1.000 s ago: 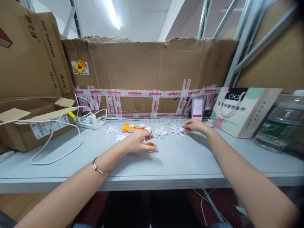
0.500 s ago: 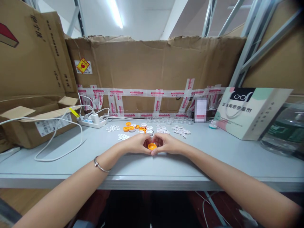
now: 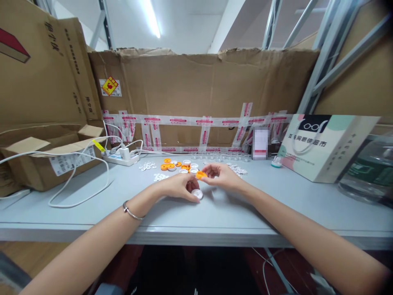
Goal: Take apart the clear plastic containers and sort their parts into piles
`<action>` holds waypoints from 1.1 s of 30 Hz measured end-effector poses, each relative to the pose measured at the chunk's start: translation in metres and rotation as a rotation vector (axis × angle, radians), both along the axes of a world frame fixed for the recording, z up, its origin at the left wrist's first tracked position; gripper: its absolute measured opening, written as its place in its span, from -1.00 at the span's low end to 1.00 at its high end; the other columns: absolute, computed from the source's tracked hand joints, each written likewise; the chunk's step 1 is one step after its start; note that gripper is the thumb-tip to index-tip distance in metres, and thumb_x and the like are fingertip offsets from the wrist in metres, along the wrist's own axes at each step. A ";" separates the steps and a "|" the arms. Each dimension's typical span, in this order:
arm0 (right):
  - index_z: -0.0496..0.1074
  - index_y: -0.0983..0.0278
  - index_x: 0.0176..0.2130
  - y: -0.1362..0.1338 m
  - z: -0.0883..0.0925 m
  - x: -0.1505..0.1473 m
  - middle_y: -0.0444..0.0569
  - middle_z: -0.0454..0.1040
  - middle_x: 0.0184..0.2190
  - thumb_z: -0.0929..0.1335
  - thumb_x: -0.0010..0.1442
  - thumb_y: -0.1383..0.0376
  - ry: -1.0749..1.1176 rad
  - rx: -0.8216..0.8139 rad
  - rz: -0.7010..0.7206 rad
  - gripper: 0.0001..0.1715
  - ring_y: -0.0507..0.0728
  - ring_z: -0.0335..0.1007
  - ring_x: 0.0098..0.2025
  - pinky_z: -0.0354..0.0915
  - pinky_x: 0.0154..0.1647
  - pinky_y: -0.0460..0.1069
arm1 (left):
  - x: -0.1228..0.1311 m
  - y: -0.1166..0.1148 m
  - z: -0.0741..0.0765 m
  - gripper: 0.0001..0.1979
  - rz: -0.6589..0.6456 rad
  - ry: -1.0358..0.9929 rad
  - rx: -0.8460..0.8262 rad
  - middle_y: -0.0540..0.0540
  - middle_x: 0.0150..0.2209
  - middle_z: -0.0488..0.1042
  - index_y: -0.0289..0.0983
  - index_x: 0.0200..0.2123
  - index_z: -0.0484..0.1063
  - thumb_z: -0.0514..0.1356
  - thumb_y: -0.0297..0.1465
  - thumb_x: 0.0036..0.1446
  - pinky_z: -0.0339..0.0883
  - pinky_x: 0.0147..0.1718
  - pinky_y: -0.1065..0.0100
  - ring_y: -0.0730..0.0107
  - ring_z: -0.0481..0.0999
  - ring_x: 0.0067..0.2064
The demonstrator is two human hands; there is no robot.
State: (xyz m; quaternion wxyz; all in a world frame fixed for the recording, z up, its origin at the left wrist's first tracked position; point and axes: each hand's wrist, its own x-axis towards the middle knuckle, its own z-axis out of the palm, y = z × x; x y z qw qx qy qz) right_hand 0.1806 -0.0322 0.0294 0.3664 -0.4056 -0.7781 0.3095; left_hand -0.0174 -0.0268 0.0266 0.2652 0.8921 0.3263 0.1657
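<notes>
My left hand (image 3: 179,185) is closed around a white round plastic piece (image 3: 197,194), thumb and fingers at its edge, low over the table. Between the fingertips of my right hand (image 3: 223,177), an orange round plastic piece (image 3: 201,175) is pinched, a little higher and farther back. The two pieces are apart. Just behind my hands lies a cluster of orange rings (image 3: 167,166) and white rings (image 3: 193,165). Small white parts (image 3: 147,166) lie in loose groups, and one group (image 3: 238,169) is partly behind my right hand.
Clear round parts (image 3: 219,155) line the back by the cardboard wall (image 3: 199,86). A phone (image 3: 260,143) stands upright there. A paper bag (image 3: 319,151) and a large clear bottle (image 3: 365,168) are at right. At left are a power strip (image 3: 123,159), white cables and an open carton (image 3: 55,153).
My hands have come apart. The right one has lifted the orange piece up and away, and the white piece now shows in my left hand.
</notes>
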 end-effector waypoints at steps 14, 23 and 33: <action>0.33 0.33 -0.14 0.009 0.005 0.004 -0.08 0.44 -0.48 0.38 -0.04 0.08 0.276 -0.113 -0.068 -0.49 -0.01 0.32 -0.48 0.27 -0.36 -0.05 | -0.020 0.031 0.015 -0.88 0.308 -0.095 0.548 -0.09 -0.36 0.39 -0.31 -0.40 0.49 0.14 -0.47 0.02 0.26 -0.32 0.39 0.41 0.37 -0.37; 0.37 0.32 -0.22 0.006 0.007 0.004 -0.09 0.42 -0.49 0.34 0.03 0.10 0.136 -0.065 -0.030 -0.62 0.01 0.33 -0.44 0.27 -0.37 -0.05 | -0.012 0.048 0.002 -0.79 0.318 0.158 0.525 -0.13 -0.40 0.38 -0.34 -0.48 0.50 0.07 -0.47 0.02 0.24 -0.36 0.40 0.40 0.37 -0.41; 0.39 0.24 -0.16 -0.005 0.003 0.009 -0.10 0.36 -0.39 0.41 -0.10 0.04 -0.234 -0.053 0.175 -0.48 0.03 0.25 -0.37 0.19 -0.37 -0.07 | -0.012 0.020 0.015 -0.81 0.202 -0.015 0.433 -0.09 -0.31 0.42 -0.25 -0.30 0.49 0.08 -0.44 0.07 0.25 -0.27 0.39 0.38 0.40 -0.30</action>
